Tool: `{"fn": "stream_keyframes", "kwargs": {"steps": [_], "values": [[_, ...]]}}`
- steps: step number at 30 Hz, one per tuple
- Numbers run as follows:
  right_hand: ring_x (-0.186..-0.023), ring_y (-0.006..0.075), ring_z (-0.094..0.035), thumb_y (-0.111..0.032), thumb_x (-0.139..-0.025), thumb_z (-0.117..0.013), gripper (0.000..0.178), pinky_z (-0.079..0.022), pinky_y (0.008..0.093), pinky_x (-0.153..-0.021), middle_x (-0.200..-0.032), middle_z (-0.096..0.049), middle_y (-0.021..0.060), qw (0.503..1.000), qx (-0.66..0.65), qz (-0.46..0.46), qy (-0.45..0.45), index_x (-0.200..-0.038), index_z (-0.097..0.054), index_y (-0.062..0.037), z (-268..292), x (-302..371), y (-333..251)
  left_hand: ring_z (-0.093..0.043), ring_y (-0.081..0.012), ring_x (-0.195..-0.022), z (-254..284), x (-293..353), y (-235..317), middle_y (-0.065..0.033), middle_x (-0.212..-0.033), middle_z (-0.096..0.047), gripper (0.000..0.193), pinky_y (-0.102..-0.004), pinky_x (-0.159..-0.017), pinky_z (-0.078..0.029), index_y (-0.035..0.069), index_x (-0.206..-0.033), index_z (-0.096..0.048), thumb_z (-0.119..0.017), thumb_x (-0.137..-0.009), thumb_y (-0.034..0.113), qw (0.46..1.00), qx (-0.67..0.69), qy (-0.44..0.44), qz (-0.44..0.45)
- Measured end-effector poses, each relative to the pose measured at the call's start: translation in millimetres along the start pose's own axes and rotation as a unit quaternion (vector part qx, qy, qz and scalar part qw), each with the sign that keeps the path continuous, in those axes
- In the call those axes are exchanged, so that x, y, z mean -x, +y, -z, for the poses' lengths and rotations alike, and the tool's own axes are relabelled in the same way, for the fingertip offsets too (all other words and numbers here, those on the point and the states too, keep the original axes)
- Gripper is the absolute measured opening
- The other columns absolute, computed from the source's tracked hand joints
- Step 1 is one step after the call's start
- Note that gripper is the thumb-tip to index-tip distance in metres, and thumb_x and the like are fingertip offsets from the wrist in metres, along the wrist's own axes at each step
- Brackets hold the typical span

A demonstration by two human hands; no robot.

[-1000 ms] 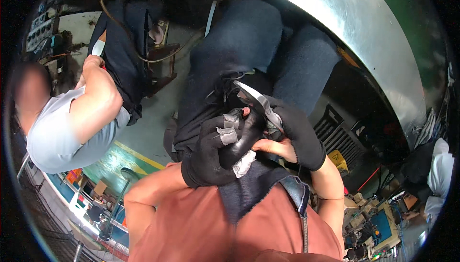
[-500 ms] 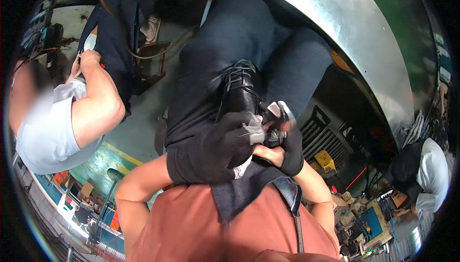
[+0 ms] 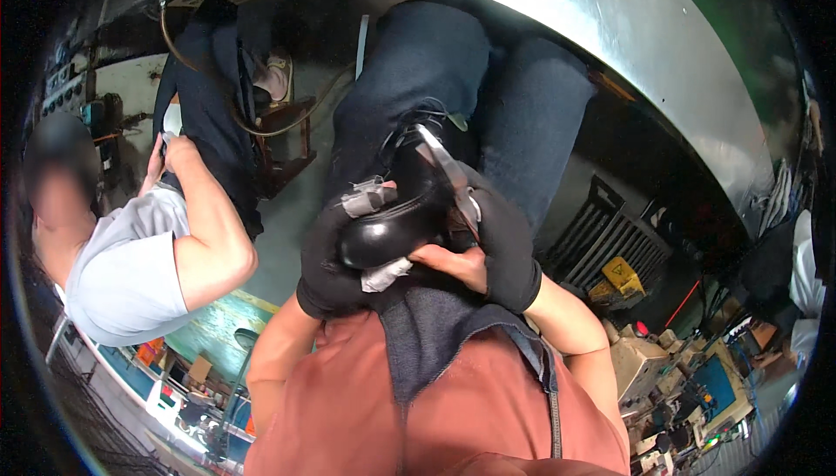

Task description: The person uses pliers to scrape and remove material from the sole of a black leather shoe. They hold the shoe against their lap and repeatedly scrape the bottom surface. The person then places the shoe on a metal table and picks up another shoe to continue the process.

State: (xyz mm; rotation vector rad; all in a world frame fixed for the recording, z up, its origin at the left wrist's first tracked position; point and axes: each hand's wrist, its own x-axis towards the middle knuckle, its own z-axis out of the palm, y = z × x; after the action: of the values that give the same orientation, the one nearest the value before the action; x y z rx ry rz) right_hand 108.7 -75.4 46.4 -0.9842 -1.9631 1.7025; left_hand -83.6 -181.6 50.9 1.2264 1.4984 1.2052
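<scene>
A black leather lace-up shoe (image 3: 383, 239) lies across my lap, its shiny rounded toe towards me and its laces (image 3: 416, 128) at the far end. My left hand (image 3: 326, 254), in a black glove with grey tape on the fingers, is wrapped round the toe from the left. On the shoe's right side is my gloved right hand (image 3: 508, 245), closed on a long silver-grey metal tool (image 3: 447, 162) that points away over the shoe. The tool's exact kind is unclear. My right bare thumb rests against the shoe near the toe. The sole is hidden.
A shiny metal work surface (image 3: 601, 14) curves beyond my knees. At left sits a co-worker in a light shirt (image 3: 131, 258), with a hose (image 3: 252, 130) hanging nearby. To the right are a dark slatted plastic crate (image 3: 610, 232) and a yellow object (image 3: 621, 277).
The shoe's toe has come into view as my left hand moved left and down around it. My right hand's tool now lies along the shoe. The whole view has shifted slightly.
</scene>
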Motion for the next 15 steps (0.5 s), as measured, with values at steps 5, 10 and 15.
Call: {"fn": "stream_keyframes", "kwargs": {"steps": [5, 10, 15], "values": [[-0.109, 0.0362, -0.059, -0.030, -0.072, -0.080, 0.069, -0.048, 0.0368, -0.090, -0.127, -0.054, 0.0210, 0.997, -0.077, 0.005, 0.006, -0.129, -0.051, -0.0029, -2.9, -4.9, 10.6, -0.058, -0.0327, -0.112, 6.3, -6.8, -6.9, -0.0195, -0.120, -0.058, 0.072, -0.0442, -0.097, -0.047, -0.003, -0.123, -0.048, -0.086, -0.066, 0.018, 0.996, 0.066, 0.054, 0.008], [-0.092, 0.0198, -0.061, -0.026, -0.070, -0.085, 0.074, -0.049, 0.0314, -0.082, -0.107, -0.062, 0.0147, 0.995, -0.048, 0.069, 0.051, -0.128, -0.049, 0.0014, -4.1, -16.1, 5.6, -0.058, -0.0334, -0.112, 17.3, -5.5, -12.8, -0.0203, -0.119, -0.058, 0.075, -0.0458, -0.096, -0.048, 0.000, -0.123, -0.048, -0.088, -0.064, 0.024, 0.985, 0.124, 0.106, 0.061], [-0.086, 0.0364, -0.063, -0.039, -0.071, -0.079, 0.060, -0.051, 0.0394, -0.073, -0.100, -0.063, 0.0192, 0.994, -0.072, 0.045, 0.067, -0.115, -0.057, -0.0028, -7.5, -23.0, -1.8, -0.058, -0.0337, -0.112, 16.4, -6.5, -6.8, -0.0200, -0.120, -0.058, 0.081, -0.0460, -0.096, -0.049, 0.002, -0.126, -0.047, -0.089, -0.062, 0.028, 0.964, 0.185, 0.160, 0.103]]}}
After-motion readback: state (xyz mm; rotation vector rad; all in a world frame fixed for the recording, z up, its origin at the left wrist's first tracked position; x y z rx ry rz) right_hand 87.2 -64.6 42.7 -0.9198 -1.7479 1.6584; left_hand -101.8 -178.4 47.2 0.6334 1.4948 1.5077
